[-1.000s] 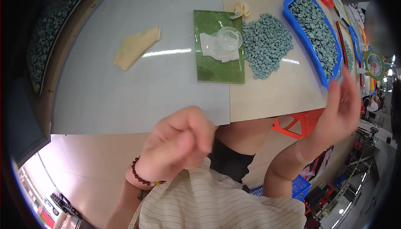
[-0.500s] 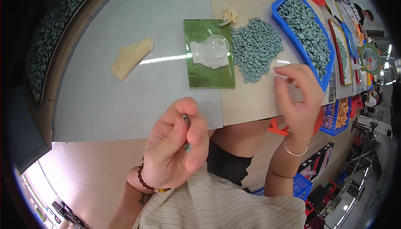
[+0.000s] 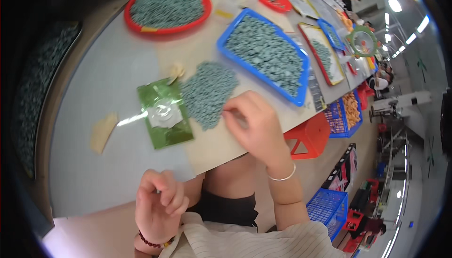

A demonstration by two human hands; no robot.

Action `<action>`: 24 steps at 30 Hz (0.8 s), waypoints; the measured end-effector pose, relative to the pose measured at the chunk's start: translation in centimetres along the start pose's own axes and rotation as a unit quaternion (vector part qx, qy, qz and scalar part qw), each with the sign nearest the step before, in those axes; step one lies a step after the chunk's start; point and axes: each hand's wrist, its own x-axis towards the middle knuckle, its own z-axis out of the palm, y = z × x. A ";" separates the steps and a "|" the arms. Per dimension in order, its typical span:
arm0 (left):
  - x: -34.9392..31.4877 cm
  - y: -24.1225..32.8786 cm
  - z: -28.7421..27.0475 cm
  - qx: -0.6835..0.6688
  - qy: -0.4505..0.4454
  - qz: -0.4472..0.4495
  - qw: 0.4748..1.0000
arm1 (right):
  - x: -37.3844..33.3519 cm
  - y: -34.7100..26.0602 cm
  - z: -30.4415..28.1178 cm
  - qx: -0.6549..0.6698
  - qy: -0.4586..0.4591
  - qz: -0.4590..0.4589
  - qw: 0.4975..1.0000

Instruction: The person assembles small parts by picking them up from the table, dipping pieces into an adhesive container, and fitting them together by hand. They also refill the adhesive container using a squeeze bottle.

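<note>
My left hand [image 3: 160, 201] is raised off the table's near edge, fingers curled toward the palm. Small green stones showed between those fingers half a second ago; their present view is blocked. My right hand [image 3: 254, 126] reaches to the near right edge of a loose pile of small green stones [image 3: 209, 91], thumb and forefinger pinched together; anything between the tips is too small to make out. Left of the pile lies a shiny green rectangular plate [image 3: 172, 138] bearing a white patch [image 3: 165, 116] with a clear round piece on it.
A blue tray of larger green stones [image 3: 263, 51] stands right of the pile. Far back is a red round tray [image 3: 136, 20] of stones. Cream crumpled pieces [image 3: 103, 133] lie on the table. A red stool [image 3: 310, 133] and blue crates [image 3: 327, 206] stand on the right.
The view has turned toward the right, bringing the red round tray fully in. My right hand has come to the pile's edge. My left hand has turned, hiding its stones.
</note>
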 end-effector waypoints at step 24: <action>-0.1 -1.1 1.9 0.210 0.034 0.066 0.975 | 0.1 1.5 0.5 0.063 0.079 -0.039 0.994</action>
